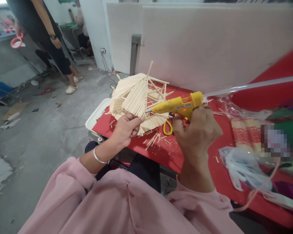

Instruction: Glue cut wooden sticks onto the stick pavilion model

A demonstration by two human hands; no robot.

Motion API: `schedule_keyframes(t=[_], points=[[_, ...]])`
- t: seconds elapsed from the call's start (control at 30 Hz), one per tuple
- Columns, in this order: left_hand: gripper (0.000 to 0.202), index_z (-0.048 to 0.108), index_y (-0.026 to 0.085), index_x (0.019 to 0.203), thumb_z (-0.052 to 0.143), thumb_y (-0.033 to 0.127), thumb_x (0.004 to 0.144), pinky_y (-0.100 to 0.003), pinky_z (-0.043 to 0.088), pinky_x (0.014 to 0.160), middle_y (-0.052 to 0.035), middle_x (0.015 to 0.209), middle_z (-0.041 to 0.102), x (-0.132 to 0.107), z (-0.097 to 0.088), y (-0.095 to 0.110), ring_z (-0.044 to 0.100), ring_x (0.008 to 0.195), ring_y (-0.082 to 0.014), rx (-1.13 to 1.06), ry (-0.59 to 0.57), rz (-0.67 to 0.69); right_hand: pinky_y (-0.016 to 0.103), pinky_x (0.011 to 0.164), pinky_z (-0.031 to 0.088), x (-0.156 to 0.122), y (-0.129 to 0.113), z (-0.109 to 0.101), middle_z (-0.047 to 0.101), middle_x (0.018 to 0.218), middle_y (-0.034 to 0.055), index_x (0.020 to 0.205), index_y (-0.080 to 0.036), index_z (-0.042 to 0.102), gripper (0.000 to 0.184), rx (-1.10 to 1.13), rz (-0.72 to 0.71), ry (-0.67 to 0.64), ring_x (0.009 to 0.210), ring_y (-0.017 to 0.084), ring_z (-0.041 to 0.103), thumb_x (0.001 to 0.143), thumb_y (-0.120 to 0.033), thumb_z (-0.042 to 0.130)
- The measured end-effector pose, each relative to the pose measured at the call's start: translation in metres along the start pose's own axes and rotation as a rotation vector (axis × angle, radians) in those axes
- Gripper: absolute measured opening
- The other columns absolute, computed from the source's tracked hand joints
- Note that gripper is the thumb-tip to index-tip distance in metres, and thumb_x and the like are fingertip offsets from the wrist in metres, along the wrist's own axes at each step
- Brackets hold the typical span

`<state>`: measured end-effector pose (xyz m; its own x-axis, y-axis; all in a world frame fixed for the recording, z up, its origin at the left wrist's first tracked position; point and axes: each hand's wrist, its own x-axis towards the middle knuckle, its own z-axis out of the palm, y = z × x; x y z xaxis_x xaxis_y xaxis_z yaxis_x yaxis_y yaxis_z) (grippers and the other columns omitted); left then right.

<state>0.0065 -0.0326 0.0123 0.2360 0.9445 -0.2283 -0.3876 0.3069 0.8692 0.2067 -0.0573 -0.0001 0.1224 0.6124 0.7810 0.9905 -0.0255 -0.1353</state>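
A model built of thin wooden sticks (pixel 134 96) stands tilted at the near left corner of the red table (pixel 166 152). My left hand (pixel 125 130) is closed in a pinch on the model's lower edge. My right hand (pixel 197 131) is wrapped round the grip of a yellow glue gun (pixel 177 104). The gun's metal tip points left and touches the sticks near the model's middle. A long clear glue stick (pixel 254 85) juts from the gun's back toward the right.
Loose stick offcuts (pixel 153 139) and yellow-handled scissors (pixel 168 128) lie under the gun. Plastic bags (pixel 241 165) and stick bundles (pixel 246 130) fill the table's right. A white tray (pixel 97 113) sits by the left corner, a white partition (pixel 210 42) behind. Another person (pixel 48 35) stands far left.
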Motion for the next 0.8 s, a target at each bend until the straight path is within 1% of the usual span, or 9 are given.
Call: schedule_keyframes(t=[0.13,0.3,0.47,0.53,0.63,0.8], points=[[0.047,0.04,0.02,0.056,0.086,0.028,0.063,-0.017,0.017,0.036,0.0093,0.042,0.043,-0.0005,0.0006,0.0007,0.035,0.032,-0.0006,-0.001,0.001,0.002,0.036,0.06,0.039,0.001,-0.0007,-0.0004,0.064,0.095,0.0125,0.116,-0.02,0.062,0.033,0.016,0.013,-0.018,0.073,0.024,0.058,0.086,-0.032,0.055],[0.047,0.04,0.02,0.055,0.086,0.028,0.063,-0.017,0.019,0.036,0.0092,0.041,0.044,0.0002,0.0002,-0.0009,0.035,0.032,-0.0007,0.004,0.003,0.003,0.035,0.06,0.039,0.0004,-0.0012,0.0013,0.063,0.095,0.0123,0.113,-0.02,0.063,0.031,0.019,0.006,0.004,0.074,0.024,0.057,0.085,-0.032,0.057],[0.043,0.043,0.02,0.057,0.085,0.029,0.062,-0.017,0.021,0.035,0.0094,0.041,0.044,0.0019,0.0022,-0.0049,0.034,0.031,-0.0012,0.008,0.06,0.051,0.034,0.061,0.038,0.0005,-0.0016,0.006,0.061,0.092,0.0108,0.108,-0.02,0.063,0.028,0.037,0.023,0.003,0.076,0.024,0.056,0.083,-0.029,0.056],[0.042,0.043,0.02,0.057,0.084,0.029,0.062,-0.017,0.02,0.035,0.0092,0.041,0.045,0.002,0.0034,-0.0053,0.035,0.031,-0.0014,0.008,0.076,0.05,0.033,0.06,0.037,0.0008,-0.0019,0.0073,0.06,0.09,0.0104,0.105,-0.019,0.063,0.026,0.04,0.028,0.0,0.076,0.023,0.055,0.082,-0.03,0.056],[0.042,0.043,0.02,0.057,0.083,0.03,0.064,-0.017,0.019,0.034,0.0091,0.04,0.044,0.0018,0.0046,-0.0042,0.034,0.03,-0.0015,0.015,0.067,0.029,0.032,0.058,0.034,0.0009,-0.002,0.0075,0.061,0.089,0.0102,0.103,-0.017,0.063,0.025,0.016,0.015,0.025,0.073,0.022,0.053,0.082,-0.03,0.056],[0.043,0.042,0.02,0.057,0.083,0.03,0.065,-0.018,0.02,0.035,0.0091,0.04,0.045,0.0013,0.0049,-0.0023,0.034,0.031,-0.0016,0.025,0.069,0.016,0.031,0.057,0.031,-0.0002,-0.0012,0.0066,0.061,0.088,0.0088,0.102,-0.018,0.062,0.023,-0.011,0.007,0.067,0.07,0.019,0.052,0.083,-0.031,0.057]])
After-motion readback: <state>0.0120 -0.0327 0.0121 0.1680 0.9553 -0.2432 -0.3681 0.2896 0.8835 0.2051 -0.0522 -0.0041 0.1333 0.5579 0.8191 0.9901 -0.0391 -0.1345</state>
